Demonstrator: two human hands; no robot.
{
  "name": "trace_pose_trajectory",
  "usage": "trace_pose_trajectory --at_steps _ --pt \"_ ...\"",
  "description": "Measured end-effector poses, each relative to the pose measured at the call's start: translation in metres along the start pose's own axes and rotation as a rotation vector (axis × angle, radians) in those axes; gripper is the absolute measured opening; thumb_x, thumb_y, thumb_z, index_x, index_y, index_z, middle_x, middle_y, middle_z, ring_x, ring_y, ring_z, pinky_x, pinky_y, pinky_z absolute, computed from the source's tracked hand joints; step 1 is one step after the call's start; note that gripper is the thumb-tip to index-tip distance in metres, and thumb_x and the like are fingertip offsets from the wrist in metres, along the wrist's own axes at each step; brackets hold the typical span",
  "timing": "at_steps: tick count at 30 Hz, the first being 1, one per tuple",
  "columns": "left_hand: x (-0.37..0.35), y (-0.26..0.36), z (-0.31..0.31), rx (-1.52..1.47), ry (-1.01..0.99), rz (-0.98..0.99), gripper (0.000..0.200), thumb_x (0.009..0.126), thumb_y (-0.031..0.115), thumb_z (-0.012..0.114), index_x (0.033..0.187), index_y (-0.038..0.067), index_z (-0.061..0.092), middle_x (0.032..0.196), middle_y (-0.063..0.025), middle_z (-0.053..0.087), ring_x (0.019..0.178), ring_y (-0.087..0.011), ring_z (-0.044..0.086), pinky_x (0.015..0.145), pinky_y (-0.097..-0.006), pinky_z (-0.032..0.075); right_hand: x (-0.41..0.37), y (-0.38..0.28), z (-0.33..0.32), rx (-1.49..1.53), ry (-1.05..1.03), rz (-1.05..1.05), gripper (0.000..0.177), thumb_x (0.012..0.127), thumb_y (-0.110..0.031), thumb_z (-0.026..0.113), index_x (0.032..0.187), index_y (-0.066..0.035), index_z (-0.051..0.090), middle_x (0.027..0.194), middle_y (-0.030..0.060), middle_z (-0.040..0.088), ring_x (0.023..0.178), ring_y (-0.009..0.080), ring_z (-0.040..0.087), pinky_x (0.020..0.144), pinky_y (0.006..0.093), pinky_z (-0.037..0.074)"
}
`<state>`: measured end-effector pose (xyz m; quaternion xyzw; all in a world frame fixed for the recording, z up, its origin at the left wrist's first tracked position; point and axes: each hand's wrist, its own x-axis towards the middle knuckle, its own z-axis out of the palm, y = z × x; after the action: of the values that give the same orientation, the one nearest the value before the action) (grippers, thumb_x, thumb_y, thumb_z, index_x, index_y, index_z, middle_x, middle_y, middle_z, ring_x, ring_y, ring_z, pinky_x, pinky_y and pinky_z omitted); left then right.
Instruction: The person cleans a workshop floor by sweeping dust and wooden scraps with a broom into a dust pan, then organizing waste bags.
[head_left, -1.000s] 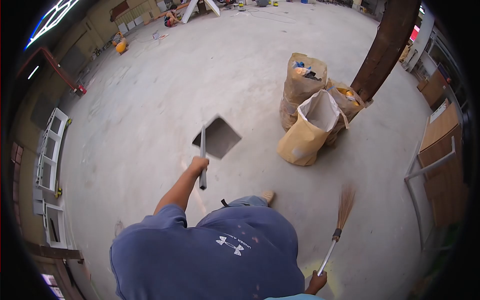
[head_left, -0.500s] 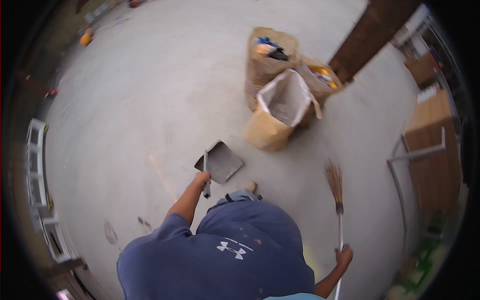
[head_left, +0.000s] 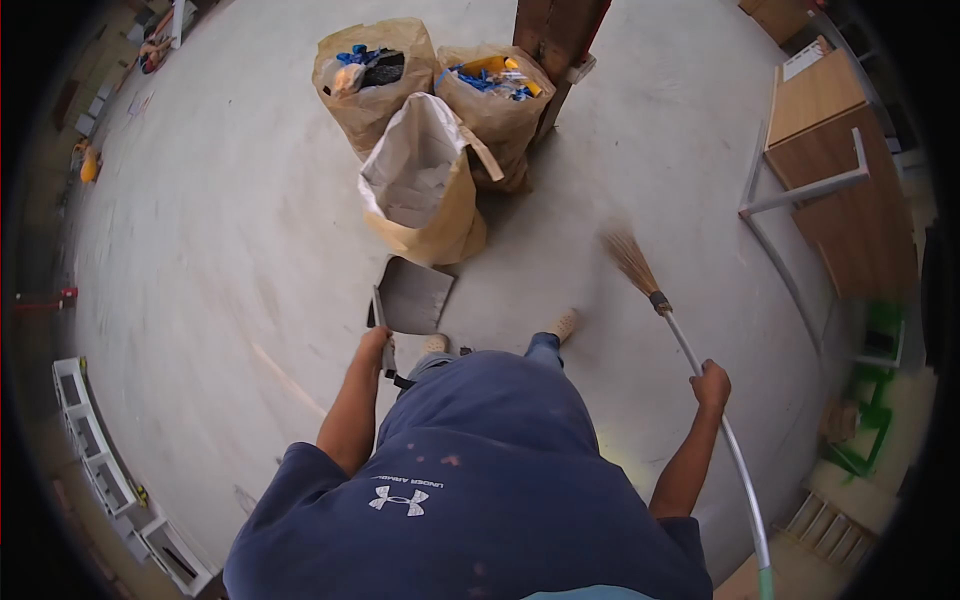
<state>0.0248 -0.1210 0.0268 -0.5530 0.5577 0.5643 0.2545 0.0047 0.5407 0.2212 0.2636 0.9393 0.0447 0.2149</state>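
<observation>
My left hand (head_left: 378, 340) is closed round the handle of a grey dustpan (head_left: 418, 297), whose wide pan points forward, close to the foot of a paper-like sack. In my right hand (head_left: 710, 384) is the metal pole of a broom (head_left: 632, 262), fingers wrapped about it. The broom's bristles fan out ahead and to the right, slightly blurred. Just beyond the dustpan stands an open tan sack (head_left: 430, 235) with a white lining and pale grey pieces inside.
Behind it are two fuller sacks (head_left: 370, 110) (head_left: 500, 125) with blue and yellow waste, beside a brown post (head_left: 555, 50). On the right, a wooden cabinet (head_left: 850, 190) stands near a metal frame (head_left: 810, 195). White shelf-like frames (head_left: 95, 430) line the left. Grey concrete floor (head_left: 240, 230) lies between.
My view has turned right and come nearer the sacks, which now sit further left. The broom has swung so its bristles point up-left, and my right hand is raised higher in view.
</observation>
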Motion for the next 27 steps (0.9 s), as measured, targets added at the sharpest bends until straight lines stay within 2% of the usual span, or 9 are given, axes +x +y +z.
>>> trace_pose_trajectory --at_steps 7,12,13,15,21,24,25,26,27 --pt "-0.104 0.027 0.095 0.125 0.139 0.001 0.014 0.076 0.015 0.051 0.068 0.003 0.054 0.054 -0.0074 0.052 0.044 -0.0190 0.049 0.042 -0.0332 0.040 0.165 0.078 -0.031 -0.166 -0.037 -0.070 0.016 0.068 -0.001 0.060 0.084 -0.003 0.064 0.084 0.0181 0.064 0.083 0.0328 0.063 0.073 0.0389 0.051" --pt "-0.136 0.039 0.160 0.062 0.033 -0.131 0.013 0.076 0.015 0.051 0.066 0.005 0.053 0.054 -0.0058 0.051 0.041 -0.0173 0.047 0.039 -0.0309 0.039 0.233 0.143 -0.058 -0.183 0.020 -0.008 0.013 0.073 -0.001 0.056 0.082 -0.004 0.065 0.086 0.0175 0.064 0.083 0.0334 0.062 0.073 0.0395 0.050" --pt "-0.139 0.036 0.176 0.039 0.032 -0.016 0.014 0.076 0.015 0.051 0.064 0.006 0.051 0.052 -0.0053 0.050 0.040 -0.0173 0.047 0.039 -0.0311 0.039 0.239 0.147 -0.060 -0.177 0.009 -0.004 0.013 0.073 -0.001 0.056 0.082 -0.004 0.065 0.086 0.0175 0.064 0.083 0.0334 0.062 0.073 0.0395 0.050" --pt "-0.139 0.044 0.211 -0.005 -0.036 -0.072 0.009 0.077 0.013 0.050 0.072 0.007 0.047 0.053 -0.0032 0.048 0.038 -0.0123 0.043 0.035 -0.0255 0.038 0.247 0.155 -0.066 -0.131 0.126 -0.023 0.012 0.075 0.000 0.053 0.081 -0.003 0.064 0.082 0.0168 0.064 0.081 0.0340 0.062 0.071 0.0401 0.050" --pt "-0.129 0.091 0.319 0.098 -0.160 0.032 0.013 0.078 0.016 0.049 0.071 0.006 0.046 0.052 -0.0052 0.048 0.037 -0.0149 0.043 0.034 -0.0275 0.037 0.266 0.151 -0.109 -0.081 0.474 0.068 0.011 0.079 0.001 0.049 0.080 0.000 0.060 0.082 0.0170 0.058 0.077 0.0348 0.060 0.065 0.0399 0.050" --pt "-0.099 0.136 0.370 0.044 -0.308 0.131 0.018 0.076 0.017 0.048 0.064 0.004 0.054 0.052 -0.0080 0.052 0.039 -0.0196 0.049 0.038 -0.0326 0.039 0.281 0.145 -0.145 -0.108 0.613 -0.092 0.011 0.079 0.001 0.048 0.080 0.000 0.059 0.082 0.0163 0.054 0.074 0.0333 0.059 0.064 0.0407 0.049" --pt "-0.102 0.168 0.383 0.195 -0.512 0.243 0.016 0.074 0.015 0.047 0.064 0.004 0.053 0.050 -0.0093 0.051 0.038 -0.0197 0.048 0.036 -0.0320 0.038 0.286 0.140 -0.156 -0.110 0.614 -0.093 0.011 0.079 0.001 0.048 0.080 0.000 0.059 0.082 0.0163 0.054 0.074 0.0333 0.059 0.064 0.0407 0.049" --pt "-0.075 0.182 0.410 0.019 -0.329 0.110 0.017 0.074 0.014 0.045 0.063 0.003 0.052 0.051 -0.0104 0.051 0.039 -0.0193 0.049 0.035 -0.0315 0.036 0.292 0.132 -0.167 -0.123 0.650 -0.215 0.011 0.079 0.002 0.048 0.080 0.000 0.059 0.082 0.0158 0.053 0.073 0.0326 0.059 0.064 0.0407 0.049" --pt "-0.091 0.210 0.429 -0.091 -0.375 0.114 0.013 0.074 0.012 0.045 0.068 0.001 0.051 0.056 -0.0105 0.053 0.041 -0.0183 0.051 0.035 -0.0293 0.039 0.297 0.123 -0.177 -0.138 0.683 -0.337 0.011 0.078 0.003 0.049 0.079 0.000 0.059 0.081 0.0152 0.053 0.072 0.0319 0.059 0.064 0.0407 0.049"
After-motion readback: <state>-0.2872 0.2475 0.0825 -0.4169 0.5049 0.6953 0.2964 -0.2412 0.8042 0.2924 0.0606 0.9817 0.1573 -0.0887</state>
